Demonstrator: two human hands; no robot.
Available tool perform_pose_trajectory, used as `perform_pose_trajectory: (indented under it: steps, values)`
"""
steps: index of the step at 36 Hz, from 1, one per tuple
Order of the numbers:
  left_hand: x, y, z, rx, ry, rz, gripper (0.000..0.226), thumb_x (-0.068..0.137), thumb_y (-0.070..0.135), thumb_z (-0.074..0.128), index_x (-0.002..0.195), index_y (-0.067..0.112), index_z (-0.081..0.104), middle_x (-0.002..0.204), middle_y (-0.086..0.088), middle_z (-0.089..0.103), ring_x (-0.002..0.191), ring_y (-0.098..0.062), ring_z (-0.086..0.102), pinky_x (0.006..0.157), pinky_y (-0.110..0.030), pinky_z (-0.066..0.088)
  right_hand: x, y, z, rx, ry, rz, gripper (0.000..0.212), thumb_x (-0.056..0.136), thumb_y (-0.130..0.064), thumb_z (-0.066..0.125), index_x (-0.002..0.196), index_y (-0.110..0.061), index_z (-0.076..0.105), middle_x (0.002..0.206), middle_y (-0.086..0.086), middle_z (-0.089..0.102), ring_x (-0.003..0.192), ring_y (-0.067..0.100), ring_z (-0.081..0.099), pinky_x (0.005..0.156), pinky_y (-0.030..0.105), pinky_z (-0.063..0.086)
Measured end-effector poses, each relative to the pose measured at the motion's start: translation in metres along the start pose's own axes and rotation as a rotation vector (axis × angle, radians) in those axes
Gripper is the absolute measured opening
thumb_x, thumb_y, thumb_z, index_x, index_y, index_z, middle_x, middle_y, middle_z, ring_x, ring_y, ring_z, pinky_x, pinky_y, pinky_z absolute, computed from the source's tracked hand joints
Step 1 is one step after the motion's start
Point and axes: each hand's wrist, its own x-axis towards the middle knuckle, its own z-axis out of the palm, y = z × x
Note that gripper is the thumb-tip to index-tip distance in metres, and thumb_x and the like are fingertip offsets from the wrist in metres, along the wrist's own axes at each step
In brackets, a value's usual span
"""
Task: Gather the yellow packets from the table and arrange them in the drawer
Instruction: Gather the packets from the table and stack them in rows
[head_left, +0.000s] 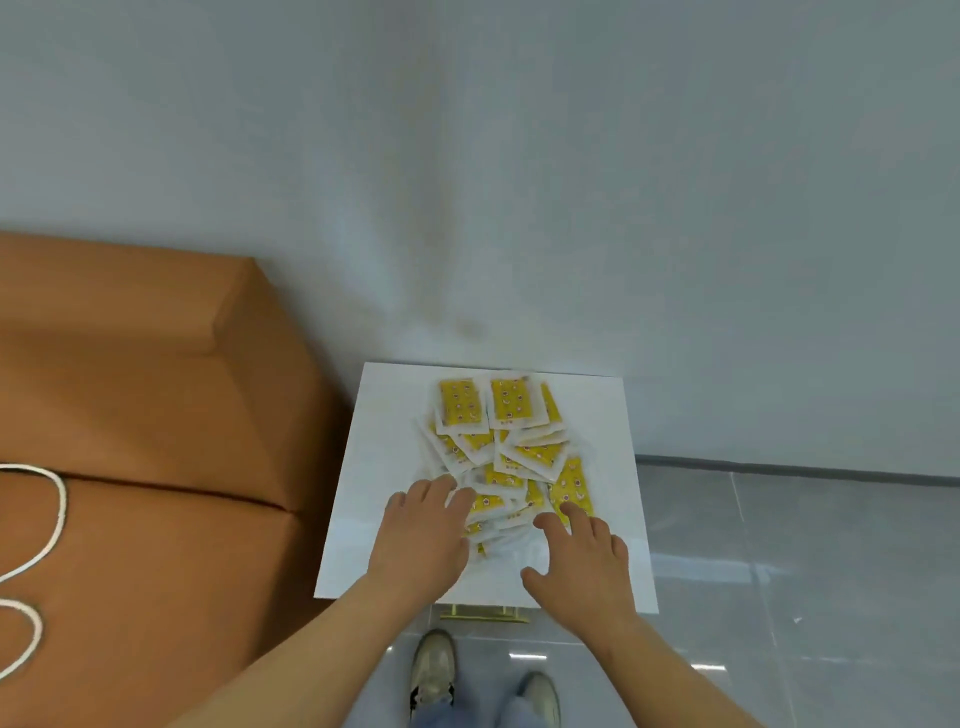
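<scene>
– White tabletop (374, 467) against a pale wall (519, 156). What's on it?
– Yellow packets (511, 452), a loose heap mid-table, overlapping every which way. The two at the far end lie flat, side by side, faces up.
– Hands?
– Left hand (423, 535) is palm down on the heap's near left edge, fingers straight with the tips on packets, gripping nothing. Right hand (582, 561) is palm down at the near right, fingers spread and relaxed. Its forefinger tip is on a packet at the heap's right side, and it holds nothing either.
– Around the table?
– Gold bar (485, 616) just under the near edge, between the wrists; can't tell what it's fixed to. Nearer still, two pale shoes (434, 665) on the grey tiled floor (779, 545). Orange-brown upholstered block (156, 415) sits just beside the table's left side; touching or not, can't tell. White cord (57, 499) is looped on it by the left frame edge.
</scene>
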Motion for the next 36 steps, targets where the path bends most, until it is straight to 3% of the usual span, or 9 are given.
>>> perform_pose_trajectory:
  steps: [2, 6, 13, 21, 23, 25, 27, 31, 36]
  values:
    - [0.020, -0.006, 0.009, -0.039, -0.023, 0.006, 0.057, 0.096, 0.027, 0.043, 0.147, 0.022, 0.019, 0.155, -0.002, 0.014, 0.137, -0.023, 0.026, 0.104, -0.032, 0.032, 0.022, 0.002, 0.001, 0.018, -0.002, 0.004, 0.057, 0.090, -0.041, 0.048, 0.142, -0.030, 0.028, 0.155, -0.002, 0.015, 0.140, 0.022, 0.019, 0.111, 0.033, 0.020]
    - [0.048, -0.014, 0.028, -0.099, -0.058, -0.032, 0.068, 0.095, 0.034, 0.045, 0.150, 0.027, 0.005, 0.158, 0.001, -0.008, 0.143, -0.021, 0.009, 0.110, -0.031, 0.026, 0.066, 0.006, 0.009, 0.032, -0.017, -0.010, 0.059, 0.089, -0.041, 0.048, 0.143, -0.030, 0.027, 0.154, -0.001, 0.016, 0.139, 0.022, 0.021, 0.109, 0.031, 0.023]
    - [0.095, -0.020, 0.067, -0.063, -0.151, -0.080, 0.095, 0.082, 0.065, 0.050, 0.147, 0.036, -0.013, 0.151, 0.001, -0.034, 0.138, -0.031, -0.031, 0.115, -0.052, -0.004, 0.128, 0.015, 0.027, 0.013, -0.037, -0.039, 0.086, 0.083, -0.052, 0.058, 0.148, -0.038, 0.003, 0.158, -0.001, -0.015, 0.145, 0.030, -0.009, 0.116, 0.046, 0.009]
    - [0.128, -0.033, 0.111, -0.096, -0.211, -0.103, 0.114, 0.070, 0.072, 0.057, 0.125, 0.044, -0.039, 0.129, 0.006, -0.056, 0.122, -0.026, -0.042, 0.112, -0.058, -0.003, 0.179, 0.026, 0.049, -0.067, -0.117, -0.074, 0.114, 0.067, -0.069, 0.064, 0.144, -0.045, -0.017, 0.153, -0.001, -0.032, 0.140, 0.038, -0.025, 0.109, 0.066, 0.003]
    - [0.133, -0.038, 0.118, -0.104, -0.142, -0.086, 0.121, 0.064, 0.074, 0.061, 0.127, 0.044, -0.037, 0.137, 0.003, -0.050, 0.131, -0.033, -0.032, 0.111, -0.061, 0.005, 0.185, 0.027, 0.051, -0.087, -0.104, -0.090, 0.115, 0.067, -0.071, 0.063, 0.142, -0.045, -0.021, 0.153, -0.002, -0.032, 0.140, 0.037, -0.025, 0.107, 0.068, 0.003]
    - [0.136, -0.041, 0.122, -0.064, -0.042, -0.045, 0.129, 0.048, 0.079, 0.066, 0.143, 0.036, -0.010, 0.156, -0.007, -0.012, 0.137, -0.049, 0.011, 0.099, -0.068, 0.027, 0.188, 0.028, 0.049, -0.108, -0.092, -0.098, 0.114, 0.067, -0.072, 0.061, 0.142, -0.045, -0.021, 0.154, -0.002, -0.029, 0.142, 0.037, -0.022, 0.107, 0.068, 0.003]
    - [0.137, -0.045, 0.130, -0.048, 0.017, -0.045, 0.127, 0.043, 0.079, 0.068, 0.146, 0.027, 0.016, 0.150, -0.012, 0.020, 0.124, -0.052, 0.042, 0.084, -0.067, 0.040, 0.189, 0.030, 0.051, -0.115, -0.063, -0.102, 0.111, 0.067, -0.074, 0.059, 0.144, -0.045, -0.016, 0.156, -0.002, -0.022, 0.144, 0.037, -0.015, 0.108, 0.067, 0.006]
    - [0.134, -0.041, 0.127, -0.034, 0.159, -0.063, 0.080, 0.070, 0.075, 0.041, 0.136, 0.029, 0.037, 0.141, -0.010, 0.034, 0.116, -0.048, 0.053, 0.081, -0.063, 0.045, 0.187, 0.032, 0.060, -0.150, 0.143, -0.158, 0.103, 0.045, -0.070, 0.076, 0.134, -0.035, 0.039, 0.140, 0.009, 0.050, 0.121, 0.046, 0.050, 0.084, 0.069, 0.041]
    - [0.138, -0.034, 0.119, -0.090, 0.164, -0.114, 0.090, 0.040, 0.039, 0.091, 0.121, 0.028, 0.051, 0.121, -0.015, 0.060, 0.104, -0.047, 0.061, 0.081, -0.062, 0.046, 0.185, 0.034, 0.072, -0.050, 0.332, -0.215, 0.087, 0.040, -0.046, 0.090, 0.116, -0.033, 0.051, 0.120, 0.009, 0.064, 0.108, 0.045, 0.059, 0.079, 0.069, 0.042]
